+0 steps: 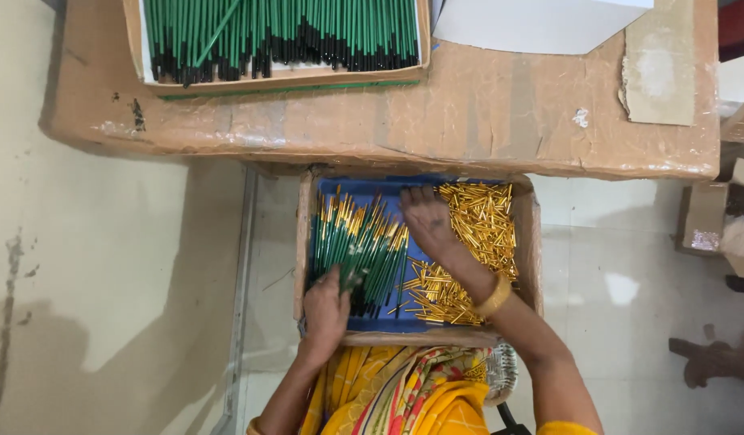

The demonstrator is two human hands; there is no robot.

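Note:
A shallow cardboard box [530, 242] with a blue lining rests on my lap. On its left side lies a pile of green pencils with gold caps [357, 242]. A heap of loose gold metal caps [477, 234] fills the right side. My left hand [325, 310] is closed around the lower ends of a bunch of these pencils. My right hand [427, 221], a gold bangle on its wrist, lies flat with fingers spread between the pencils and the caps, fingertips near the box's far edge.
A cardboard-covered table [485, 113] stands just beyond the box. It carries a tray of several green pencils with black tips [283, 36] and a white sheet [541, 24]. Small cardboard boxes [723, 217] sit at the right. Pale floor lies on the left.

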